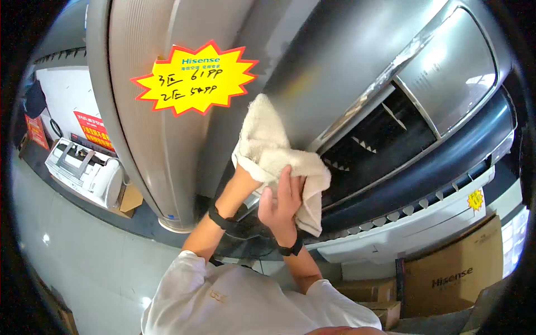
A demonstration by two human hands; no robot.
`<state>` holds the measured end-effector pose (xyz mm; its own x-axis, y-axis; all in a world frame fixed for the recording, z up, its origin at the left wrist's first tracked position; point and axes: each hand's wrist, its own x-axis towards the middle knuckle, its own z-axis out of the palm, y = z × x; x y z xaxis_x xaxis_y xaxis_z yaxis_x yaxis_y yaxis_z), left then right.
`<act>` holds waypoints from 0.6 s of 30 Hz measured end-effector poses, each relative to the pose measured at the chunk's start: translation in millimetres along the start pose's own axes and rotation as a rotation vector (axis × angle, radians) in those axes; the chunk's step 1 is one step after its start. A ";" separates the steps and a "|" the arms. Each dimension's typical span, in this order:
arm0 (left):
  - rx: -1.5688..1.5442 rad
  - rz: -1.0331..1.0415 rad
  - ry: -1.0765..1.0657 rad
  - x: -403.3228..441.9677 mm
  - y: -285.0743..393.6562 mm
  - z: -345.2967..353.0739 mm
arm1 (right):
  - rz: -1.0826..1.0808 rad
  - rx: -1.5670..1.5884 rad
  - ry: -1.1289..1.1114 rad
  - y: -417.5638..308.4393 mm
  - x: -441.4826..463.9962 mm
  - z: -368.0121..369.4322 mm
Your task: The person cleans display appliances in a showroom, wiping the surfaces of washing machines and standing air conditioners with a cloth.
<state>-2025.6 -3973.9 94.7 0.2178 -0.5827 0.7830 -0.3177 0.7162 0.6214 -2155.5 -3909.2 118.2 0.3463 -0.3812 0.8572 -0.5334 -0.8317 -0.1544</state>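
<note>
A cream-coloured towel (262, 131) is bunched in front of a tall dark air conditioner (318, 67). My left hand (246, 180) reaches into its folds, which cover the fingers. Whether those fingers are bent or straight is hidden. My right hand (282, 202) grips the towel's right part, with the thumb and index finger visible and a corner hanging down beside it. Both wrists wear black bands. I cannot tell whether the towel touches the air conditioner behind it.
On the left stands a beige upright unit (148, 111) bearing a yellow price sign (195, 78). A white wall unit (84, 173) sits further left. An opened dark panel (385, 139) is at right, above a long white unit (413, 223) and a cardboard box (452, 273).
</note>
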 end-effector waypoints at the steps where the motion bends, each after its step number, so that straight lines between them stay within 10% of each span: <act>1: -0.010 -0.020 0.037 -8.6 -1.6 2.4 | 0.012 0.005 -0.013 0.1 -5.6 4.3; 18: -0.087 -0.165 -0.056 18.5 29.4 -8.3 | 0.083 -0.308 0.162 1.4 44.2 -45.8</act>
<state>-2023.2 -3960.5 127.7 0.2081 -0.7138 0.6687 -0.2002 0.6381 0.7434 -2176.3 -3908.6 178.3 0.1779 -0.3527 0.9187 -0.7707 -0.6304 -0.0928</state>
